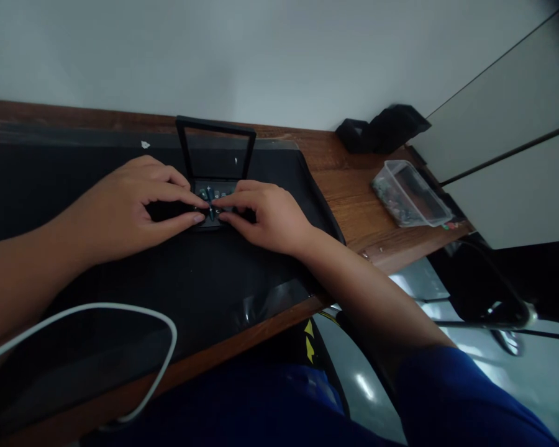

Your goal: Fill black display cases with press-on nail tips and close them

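A small black display case (217, 226) lies on the dark mat, its framed clear lid (217, 152) standing raised at the back. Several small shiny pieces are inside, among them an upright dark blue-green piece (210, 194) near the middle. From the left, my left hand (135, 202) reaches in, with index fingertip against that piece and thumb at the case's front edge. My right hand (270, 214) mirrors it from the right, index finger and thumb curled close around the same piece. Fingertips partly hide the contents, so fine detail is unclear.
A clear plastic tub (407, 195) holding small bagged items stands on the wooden table to the right. Black boxes (384, 129) sit behind it by the wall. A white cable (135, 307) loops across the near left. A white scrap (145, 144) lies behind my left hand.
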`<state>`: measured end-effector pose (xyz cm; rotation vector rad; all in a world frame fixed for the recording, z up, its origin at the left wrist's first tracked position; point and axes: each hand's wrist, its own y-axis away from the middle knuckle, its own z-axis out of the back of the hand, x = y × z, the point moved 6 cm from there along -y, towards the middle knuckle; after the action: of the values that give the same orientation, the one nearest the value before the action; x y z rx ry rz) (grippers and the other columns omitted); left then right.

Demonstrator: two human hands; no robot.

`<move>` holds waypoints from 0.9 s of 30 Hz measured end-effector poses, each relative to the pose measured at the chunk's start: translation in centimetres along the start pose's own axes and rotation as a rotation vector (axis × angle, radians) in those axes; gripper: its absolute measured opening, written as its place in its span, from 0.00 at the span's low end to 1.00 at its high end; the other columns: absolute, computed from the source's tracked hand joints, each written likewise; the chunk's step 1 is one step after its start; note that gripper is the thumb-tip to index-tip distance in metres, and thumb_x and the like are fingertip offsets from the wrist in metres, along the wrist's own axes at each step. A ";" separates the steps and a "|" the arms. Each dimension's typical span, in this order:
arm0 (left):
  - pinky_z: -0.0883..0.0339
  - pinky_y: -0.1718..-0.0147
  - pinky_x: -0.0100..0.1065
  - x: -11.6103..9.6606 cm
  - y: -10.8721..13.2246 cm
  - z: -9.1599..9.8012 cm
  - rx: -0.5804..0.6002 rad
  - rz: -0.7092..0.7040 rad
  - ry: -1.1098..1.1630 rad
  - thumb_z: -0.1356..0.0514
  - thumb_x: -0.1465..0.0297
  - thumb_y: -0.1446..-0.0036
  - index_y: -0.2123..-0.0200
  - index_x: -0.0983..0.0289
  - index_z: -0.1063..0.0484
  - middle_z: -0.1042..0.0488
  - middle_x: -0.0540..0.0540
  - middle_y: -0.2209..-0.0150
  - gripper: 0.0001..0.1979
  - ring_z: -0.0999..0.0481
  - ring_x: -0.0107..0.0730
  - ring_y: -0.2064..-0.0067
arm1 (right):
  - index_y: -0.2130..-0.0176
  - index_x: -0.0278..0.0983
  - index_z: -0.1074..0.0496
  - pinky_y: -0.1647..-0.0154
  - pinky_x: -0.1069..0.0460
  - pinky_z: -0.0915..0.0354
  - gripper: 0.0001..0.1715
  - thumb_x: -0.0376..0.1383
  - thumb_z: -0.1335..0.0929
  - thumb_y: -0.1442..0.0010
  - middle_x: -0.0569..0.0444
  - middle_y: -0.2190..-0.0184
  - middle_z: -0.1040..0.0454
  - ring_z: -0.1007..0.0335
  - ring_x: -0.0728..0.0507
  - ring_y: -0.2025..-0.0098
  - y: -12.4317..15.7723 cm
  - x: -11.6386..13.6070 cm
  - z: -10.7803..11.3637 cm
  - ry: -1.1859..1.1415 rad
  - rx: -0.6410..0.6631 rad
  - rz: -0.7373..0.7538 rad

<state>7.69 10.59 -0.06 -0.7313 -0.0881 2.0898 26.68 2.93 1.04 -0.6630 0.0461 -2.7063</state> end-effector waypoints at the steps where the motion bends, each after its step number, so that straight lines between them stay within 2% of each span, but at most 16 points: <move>1: 0.27 0.40 0.53 0.0 0.0 0.1 0.007 0.000 -0.012 0.40 0.43 0.32 0.55 0.49 0.10 0.17 0.53 0.55 0.23 0.21 0.51 0.49 | 0.36 0.42 0.15 0.58 0.51 0.36 0.19 0.37 0.29 0.21 0.51 0.56 0.18 0.23 0.44 0.56 -0.1 -0.1 0.0 0.001 -0.002 0.002; 4: 0.33 0.32 0.58 0.3 0.1 0.4 0.012 -0.027 -0.057 0.40 0.44 0.32 0.54 0.54 0.10 0.15 0.55 0.48 0.25 0.19 0.54 0.44 | 0.35 0.43 0.17 0.53 0.50 0.31 0.20 0.40 0.28 0.21 0.51 0.54 0.17 0.22 0.44 0.54 -0.1 -0.3 0.5 -0.002 -0.013 0.022; 6: 0.37 0.28 0.59 1.0 0.3 0.5 -0.002 -0.037 -0.061 0.40 0.44 0.32 0.53 0.53 0.11 0.15 0.55 0.45 0.24 0.19 0.56 0.42 | 0.35 0.43 0.18 0.49 0.50 0.29 0.19 0.42 0.29 0.20 0.52 0.52 0.17 0.22 0.44 0.53 0.4 -0.3 1.8 -0.004 -0.050 0.035; 8: 0.37 0.28 0.57 2.2 0.4 0.3 -0.006 -0.038 -0.042 0.38 0.46 0.32 0.52 0.51 0.11 0.15 0.54 0.44 0.21 0.19 0.57 0.40 | 0.37 0.43 0.18 0.48 0.49 0.28 0.18 0.44 0.30 0.19 0.52 0.53 0.17 0.22 0.44 0.51 1.6 -0.5 4.1 0.008 -0.124 0.027; 11: 0.33 0.31 0.53 3.5 0.3 -0.3 0.028 -0.042 -0.009 0.35 0.49 0.33 0.54 0.48 0.11 0.14 0.50 0.44 0.16 0.18 0.54 0.42 | 0.39 0.40 0.17 0.53 0.48 0.28 0.22 0.50 0.28 0.21 0.51 0.55 0.18 0.23 0.44 0.54 4.9 -2.0 9.8 0.051 -0.260 -0.049; 13: 0.32 0.32 0.52 4.0 0.3 -0.6 0.033 -0.035 0.005 0.35 0.49 0.33 0.55 0.47 0.11 0.14 0.49 0.45 0.15 0.17 0.55 0.43 | 0.40 0.39 0.17 0.57 0.48 0.29 0.24 0.52 0.27 0.24 0.50 0.56 0.17 0.24 0.44 0.58 7.9 -4.5 14.2 0.114 -0.323 -0.181; 15: 0.32 0.33 0.54 4.1 0.2 -0.6 0.013 -0.031 0.009 0.35 0.48 0.34 0.56 0.48 0.11 0.14 0.51 0.46 0.16 0.18 0.56 0.43 | 0.41 0.37 0.16 0.57 0.48 0.29 0.23 0.50 0.27 0.24 0.48 0.57 0.16 0.24 0.45 0.59 11.1 -8.3 18.3 0.215 -0.344 -0.389; 17: 0.31 0.34 0.54 4.1 0.2 -0.7 0.003 -0.037 0.010 0.35 0.48 0.33 0.56 0.49 0.12 0.15 0.52 0.46 0.16 0.18 0.54 0.44 | 0.40 0.33 0.16 0.55 0.48 0.29 0.22 0.45 0.28 0.24 0.44 0.55 0.15 0.22 0.44 0.58 14.1 -12.6 21.3 0.363 -0.323 -0.631; 18: 0.31 0.35 0.53 4.2 0.2 -0.8 0.005 -0.041 0.007 0.35 0.48 0.32 0.56 0.49 0.12 0.15 0.53 0.47 0.16 0.18 0.53 0.44 | 0.39 0.32 0.16 0.53 0.48 0.28 0.22 0.42 0.30 0.23 0.42 0.53 0.14 0.21 0.42 0.56 15.4 -14.7 22.1 0.439 -0.269 -0.757; 20: 0.30 0.34 0.54 4.5 0.2 -1.1 0.009 -0.043 0.008 0.36 0.50 0.32 0.54 0.50 0.13 0.16 0.54 0.46 0.15 0.19 0.54 0.44 | 0.39 0.31 0.16 0.49 0.48 0.27 0.22 0.36 0.31 0.26 0.40 0.49 0.13 0.18 0.39 0.51 17.3 -18.3 22.1 0.545 -0.029 -0.962; 22: 0.31 0.33 0.55 4.9 0.3 -1.3 0.002 -0.027 0.009 0.35 0.49 0.32 0.53 0.49 0.15 0.16 0.54 0.46 0.15 0.19 0.55 0.42 | 0.47 0.32 0.13 0.48 0.48 0.27 0.17 0.33 0.27 0.32 0.42 0.52 0.12 0.16 0.36 0.50 18.2 -20.6 21.0 0.550 0.118 -1.032; 24: 0.33 0.30 0.56 5.2 0.4 -1.3 -0.015 -0.003 0.014 0.34 0.47 0.33 0.51 0.48 0.16 0.17 0.52 0.45 0.16 0.20 0.57 0.40 | 0.53 0.34 0.11 0.49 0.50 0.27 0.13 0.33 0.23 0.37 0.45 0.57 0.12 0.16 0.36 0.51 18.3 -22.0 19.6 0.525 0.191 -1.051; 27: 0.35 0.27 0.58 4.8 0.5 -1.1 0.003 0.060 0.024 0.34 0.44 0.35 0.50 0.47 0.16 0.17 0.52 0.43 0.19 0.21 0.58 0.37 | 0.55 0.34 0.12 0.51 0.49 0.27 0.13 0.36 0.21 0.39 0.44 0.59 0.12 0.16 0.36 0.53 18.1 -23.2 18.3 0.521 0.247 -1.069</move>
<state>5.88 13.81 -3.35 -0.7656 -0.0503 2.1368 60.11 -5.07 5.00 0.2149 -0.6841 -3.7074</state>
